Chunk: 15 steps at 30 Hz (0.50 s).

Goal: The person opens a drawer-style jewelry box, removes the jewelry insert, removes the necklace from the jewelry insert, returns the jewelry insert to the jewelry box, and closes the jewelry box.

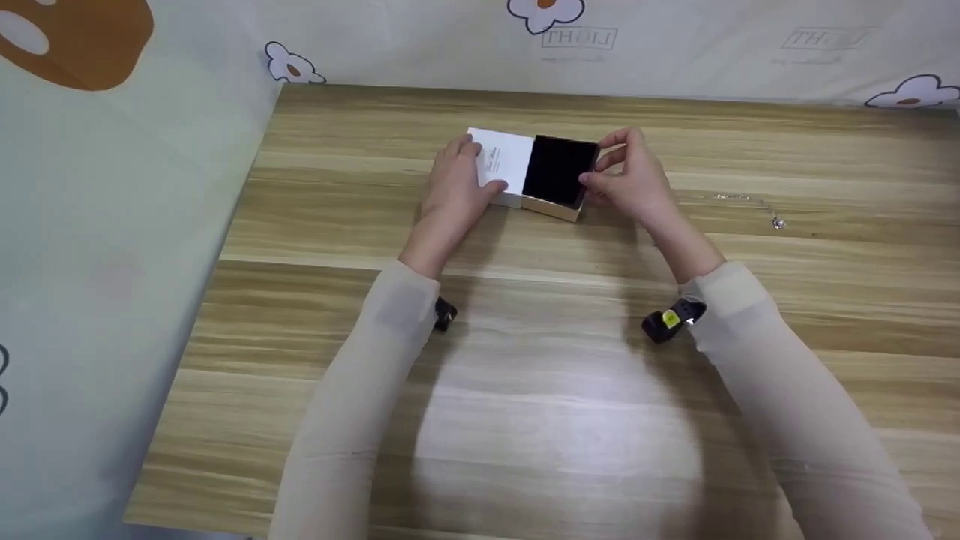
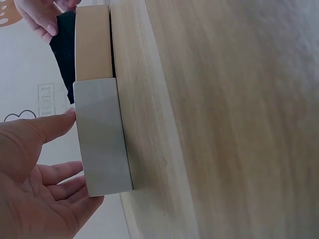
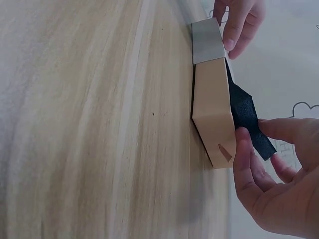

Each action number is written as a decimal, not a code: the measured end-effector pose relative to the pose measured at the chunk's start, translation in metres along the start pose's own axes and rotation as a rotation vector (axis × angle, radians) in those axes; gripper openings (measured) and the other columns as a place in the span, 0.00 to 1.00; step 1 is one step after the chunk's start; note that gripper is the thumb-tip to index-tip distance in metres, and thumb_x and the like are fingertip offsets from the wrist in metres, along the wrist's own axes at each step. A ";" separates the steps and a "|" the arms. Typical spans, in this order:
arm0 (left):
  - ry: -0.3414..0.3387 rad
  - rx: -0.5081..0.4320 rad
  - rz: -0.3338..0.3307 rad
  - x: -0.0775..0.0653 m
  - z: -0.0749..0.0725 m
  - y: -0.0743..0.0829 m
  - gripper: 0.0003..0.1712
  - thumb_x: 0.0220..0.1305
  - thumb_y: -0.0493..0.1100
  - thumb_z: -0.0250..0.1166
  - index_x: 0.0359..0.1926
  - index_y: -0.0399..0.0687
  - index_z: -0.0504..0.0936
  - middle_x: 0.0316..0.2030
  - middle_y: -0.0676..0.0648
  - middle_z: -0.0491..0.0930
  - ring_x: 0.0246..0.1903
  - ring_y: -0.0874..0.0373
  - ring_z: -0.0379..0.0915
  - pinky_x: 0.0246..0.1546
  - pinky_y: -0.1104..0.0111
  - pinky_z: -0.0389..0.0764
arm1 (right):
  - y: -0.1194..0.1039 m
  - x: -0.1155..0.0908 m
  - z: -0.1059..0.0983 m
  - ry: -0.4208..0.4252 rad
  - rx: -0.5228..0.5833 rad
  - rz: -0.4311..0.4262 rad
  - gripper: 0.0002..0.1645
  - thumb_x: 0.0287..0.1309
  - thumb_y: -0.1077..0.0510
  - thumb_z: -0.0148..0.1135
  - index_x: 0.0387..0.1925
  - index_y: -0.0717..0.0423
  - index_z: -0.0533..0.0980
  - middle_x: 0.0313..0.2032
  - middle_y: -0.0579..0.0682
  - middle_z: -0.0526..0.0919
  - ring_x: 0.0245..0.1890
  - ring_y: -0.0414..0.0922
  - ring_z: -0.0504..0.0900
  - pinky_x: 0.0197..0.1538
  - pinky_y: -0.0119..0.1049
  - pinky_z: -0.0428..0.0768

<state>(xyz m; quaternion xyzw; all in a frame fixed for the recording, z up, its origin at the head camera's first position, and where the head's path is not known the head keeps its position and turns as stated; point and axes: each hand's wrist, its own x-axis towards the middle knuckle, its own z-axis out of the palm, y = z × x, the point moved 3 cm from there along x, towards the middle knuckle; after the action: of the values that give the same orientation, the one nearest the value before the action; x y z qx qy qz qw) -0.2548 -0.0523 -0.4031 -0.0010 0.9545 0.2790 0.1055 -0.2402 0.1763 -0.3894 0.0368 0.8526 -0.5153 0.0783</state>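
A small drawer-style gift box lies on the table, its white sleeve (image 1: 514, 161) pulled partway off a tan drawer (image 2: 93, 45). My left hand (image 1: 454, 180) grips the sleeve, thumb along the near edge and fingers at the far side. At the drawer's right end, my right hand (image 1: 634, 180) pinches the edge of a black pad (image 3: 243, 109) between thumb and fingers. That pad is tilted up out of the drawer at its right side, as the right wrist view shows. What lies beneath the pad is hidden.
To the right of the box, a thin silver chain with a round pendant (image 1: 778, 223) lies on the wood-grain table (image 1: 337, 322). Behind the table's far edge hangs a pale cloth with printed flowers (image 1: 292, 66). Each wrist wears a black camera (image 1: 664, 324).
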 end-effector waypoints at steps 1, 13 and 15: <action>0.001 0.000 -0.001 0.000 0.000 0.000 0.39 0.66 0.53 0.67 0.72 0.44 0.65 0.77 0.47 0.54 0.76 0.53 0.50 0.76 0.62 0.60 | 0.000 0.000 0.000 0.003 -0.015 -0.010 0.26 0.58 0.65 0.67 0.54 0.58 0.64 0.40 0.50 0.73 0.29 0.36 0.76 0.31 0.24 0.83; 0.000 -0.022 -0.007 0.002 0.002 0.000 0.39 0.65 0.52 0.68 0.72 0.44 0.66 0.78 0.48 0.53 0.77 0.53 0.49 0.77 0.64 0.56 | 0.003 0.000 0.003 -0.018 -0.372 -0.119 0.21 0.63 0.58 0.65 0.53 0.63 0.72 0.51 0.60 0.76 0.40 0.47 0.76 0.53 0.41 0.74; 0.002 -0.021 -0.001 0.002 0.002 0.001 0.39 0.65 0.52 0.68 0.71 0.43 0.66 0.78 0.48 0.54 0.77 0.52 0.49 0.77 0.64 0.57 | 0.002 -0.001 0.003 -0.019 -0.414 -0.131 0.22 0.63 0.57 0.65 0.54 0.63 0.73 0.53 0.60 0.74 0.45 0.52 0.77 0.56 0.46 0.74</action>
<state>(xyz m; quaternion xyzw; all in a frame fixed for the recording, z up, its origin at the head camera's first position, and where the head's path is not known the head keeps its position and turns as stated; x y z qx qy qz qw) -0.2560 -0.0503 -0.4050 -0.0030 0.9517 0.2888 0.1045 -0.2383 0.1747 -0.3919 -0.0403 0.9401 -0.3334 0.0585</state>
